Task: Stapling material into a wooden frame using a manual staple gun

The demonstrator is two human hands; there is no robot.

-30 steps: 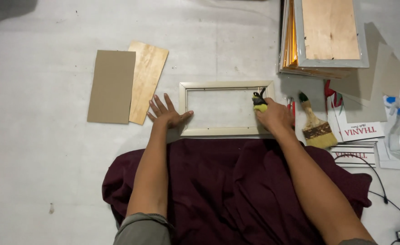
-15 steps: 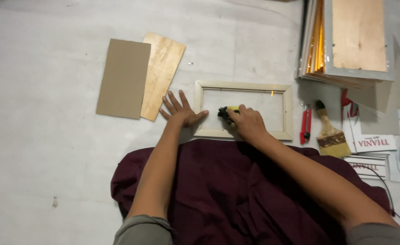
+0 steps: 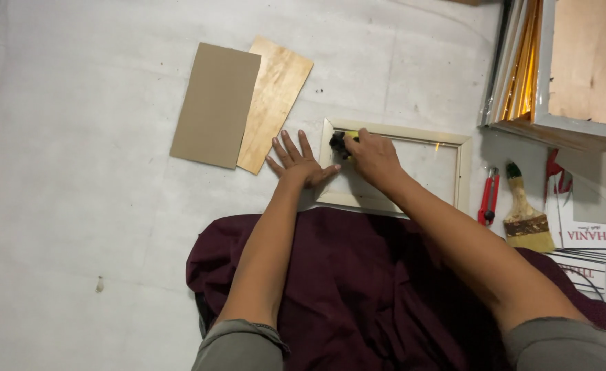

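A pale wooden picture frame (image 3: 462, 165) lies flat on the grey floor. My left hand (image 3: 297, 161) rests flat with fingers spread, pressing on the frame's left edge. My right hand (image 3: 373, 158) is closed on a small black and yellow tool (image 3: 339, 141), held at the frame's upper left corner. Both forearms reach out over a dark maroon cloth (image 3: 358, 288) on my lap.
A brown cardboard sheet (image 3: 215, 104) and a plywood piece (image 3: 275, 103) lie to the left. A stack of frames and boards (image 3: 564, 69) sits at the upper right. A red cutter (image 3: 487, 199), a paintbrush (image 3: 524, 218) and printed booklets (image 3: 591, 240) lie to the right.
My right hand slid the tool leftward along the frame, from its right side to its upper left corner. My left hand stayed pressed at the left edge. The view shifted.
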